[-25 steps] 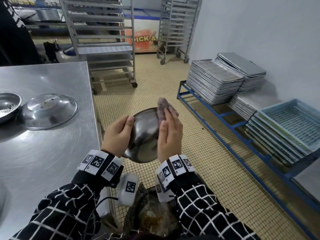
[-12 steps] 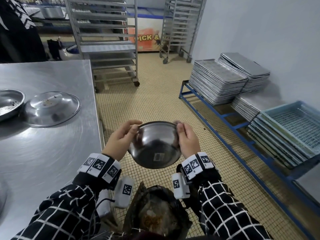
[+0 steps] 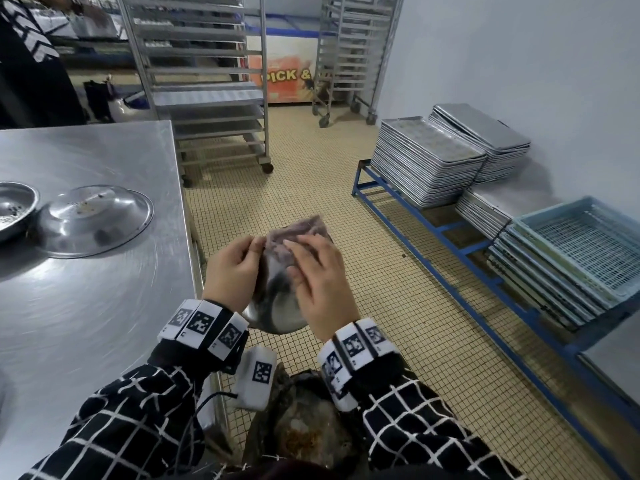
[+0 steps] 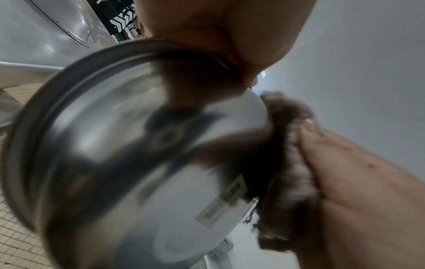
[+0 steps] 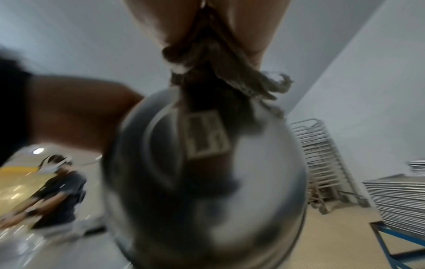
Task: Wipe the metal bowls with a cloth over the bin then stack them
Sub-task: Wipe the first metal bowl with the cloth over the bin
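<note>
Tiled floor is running out under everything, and nearest the person the bin [image 3: 304, 434] is sitting low between the two checked sleeves, its dark liner open and scraps lying inside. Directly above it the bowl [image 3: 277, 306] is hanging in the air, tipped so its outer base with a label is facing down toward the wrists and its mouth is turning away. The left hand [image 3: 232, 271] is gripping it on the left, fingers [image 3: 242, 245] curled over the rim with the thumb clamping the wall. The right hand [image 3: 322, 282] is on the opposite side, its fingers mostly straight and together, pressing the cloth [image 3: 294, 233] against the upper wall; the wrist views are blurring with motion, but they are showing the rag bunched between palm and metal near the label.

What the coming stroke is turning on: the cloth is lying beyond and above the right fingers, at the far upper edge, so the unwiped stretch of the outside is probably lying back toward the body. Both hands are equally close, one on each flank.

To the left, well apart from the bowl, the counter [image 3: 86, 306] is carrying an upturned bowl [image 3: 95, 220] with specks on its base and, touching or just beside it, a dirty bowl [image 3: 14, 211] cut by the frame edge; stacking is not yet begun here, I judge
</note>
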